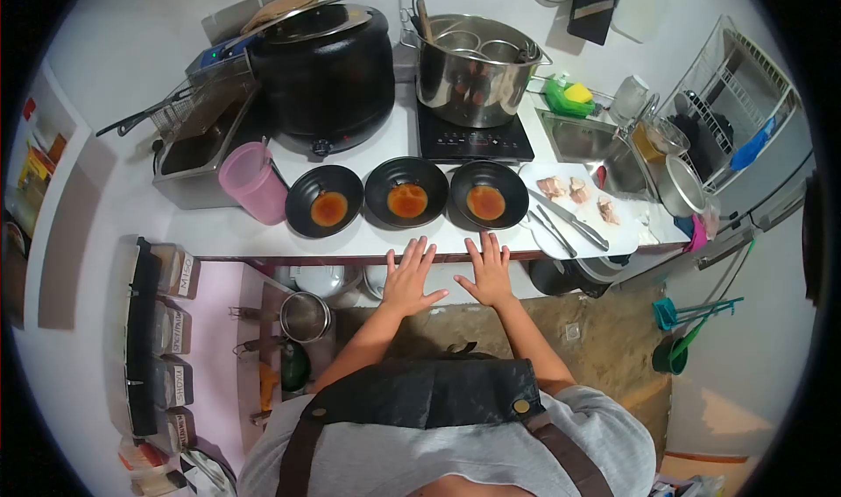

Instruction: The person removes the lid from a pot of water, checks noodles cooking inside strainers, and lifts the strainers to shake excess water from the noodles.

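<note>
My left hand (408, 278) is held out with fingers spread, at the counter's front edge below the middle black bowl (429, 171). My right hand (487, 272), also spread, is at the same edge below the right black bowl (517, 190). Neither holds anything; whether they touch the edge I cannot tell. A left black bowl (302, 201) stands in line with the other two, and each has reddish-brown liquid in its bottom. To the right, a white cutting board (613, 201) carries several pieces of raw-looking meat (578, 190), a knife (571, 219) and tongs (554, 232).
Behind the bowls stand a large black soup warmer (324, 85) and a steel pot (469, 85) on an induction cooker (473, 143). A pink pitcher (252, 184) and a fryer (197, 169) are at left. The sink (613, 155) and a dish rack (740, 103) are at right.
</note>
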{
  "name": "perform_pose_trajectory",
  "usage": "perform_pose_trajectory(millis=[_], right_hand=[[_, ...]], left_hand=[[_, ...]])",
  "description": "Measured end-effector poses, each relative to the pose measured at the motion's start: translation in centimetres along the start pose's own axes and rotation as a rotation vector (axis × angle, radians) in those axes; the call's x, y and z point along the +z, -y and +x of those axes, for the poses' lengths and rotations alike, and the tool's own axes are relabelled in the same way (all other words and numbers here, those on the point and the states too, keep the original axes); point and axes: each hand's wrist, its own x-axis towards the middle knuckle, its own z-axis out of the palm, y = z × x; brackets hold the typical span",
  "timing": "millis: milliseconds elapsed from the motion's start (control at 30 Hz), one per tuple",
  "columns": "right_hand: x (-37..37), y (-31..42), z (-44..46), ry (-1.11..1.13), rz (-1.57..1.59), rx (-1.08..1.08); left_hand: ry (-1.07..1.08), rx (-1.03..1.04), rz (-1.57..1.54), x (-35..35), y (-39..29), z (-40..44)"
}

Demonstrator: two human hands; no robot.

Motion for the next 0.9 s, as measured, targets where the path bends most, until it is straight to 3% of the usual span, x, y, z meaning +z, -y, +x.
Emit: perform_pose_trajectory(millis=[900], right_hand=[[-0.3,-0.9,-0.3,0.056,0.026,-0.049]], left_hand=[[-0.024,-0.108,-0.05,0.8,-0.9,0.4]])
